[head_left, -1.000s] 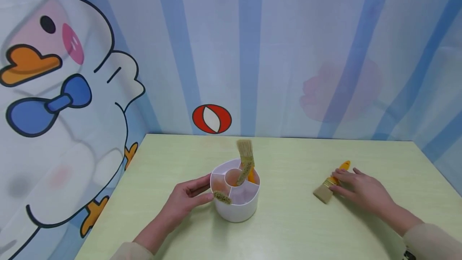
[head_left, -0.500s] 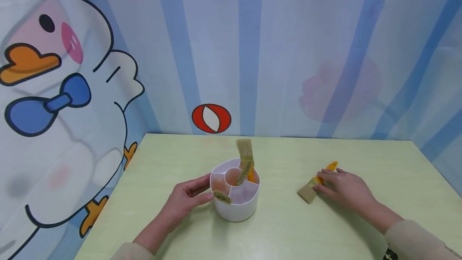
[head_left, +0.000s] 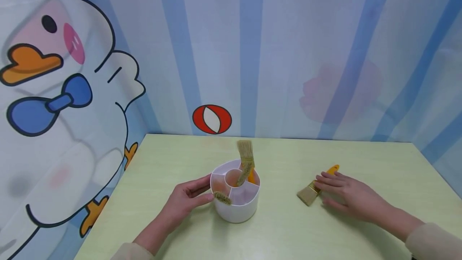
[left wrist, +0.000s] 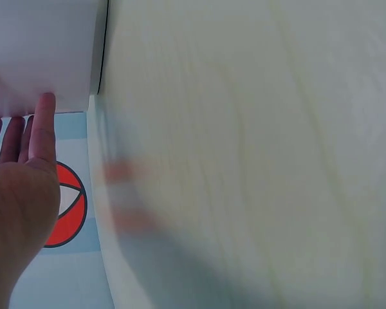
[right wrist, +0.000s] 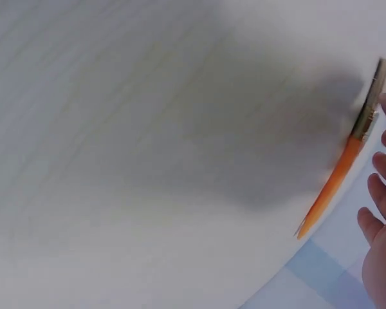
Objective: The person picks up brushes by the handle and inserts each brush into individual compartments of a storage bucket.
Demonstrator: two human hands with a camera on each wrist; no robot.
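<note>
My left hand [head_left: 187,199] holds the left side of a white round divided desk organiser [head_left: 236,212], with thumb in front and fingertips hidden past its side. A paintbrush [head_left: 247,157] stands bristles up in its back right compartment. One fuzzy brownish-green piece [head_left: 244,173] sticks up at the middle compartment; another such piece [head_left: 221,197] lies over the front left rim. On the right, a second paintbrush [head_left: 308,194] with an orange handle lies on the table. Over its handle hovers my right hand [head_left: 348,196], fingers extended; the right wrist view shows fingertips [right wrist: 368,222] apart from the handle [right wrist: 331,187].
A pale wood-grain table [head_left: 278,228] spans the work area. Behind it hangs a blue striped cloth [head_left: 281,51], and a large printed duck [head_left: 72,163] covers the left side. Between the organiser and the loose paintbrush lies a stretch of bare tabletop.
The right hand first moved left with the loose paintbrush, then let go of it and spread its fingers, drawing back slightly right. The left hand and organiser have stayed put.
</note>
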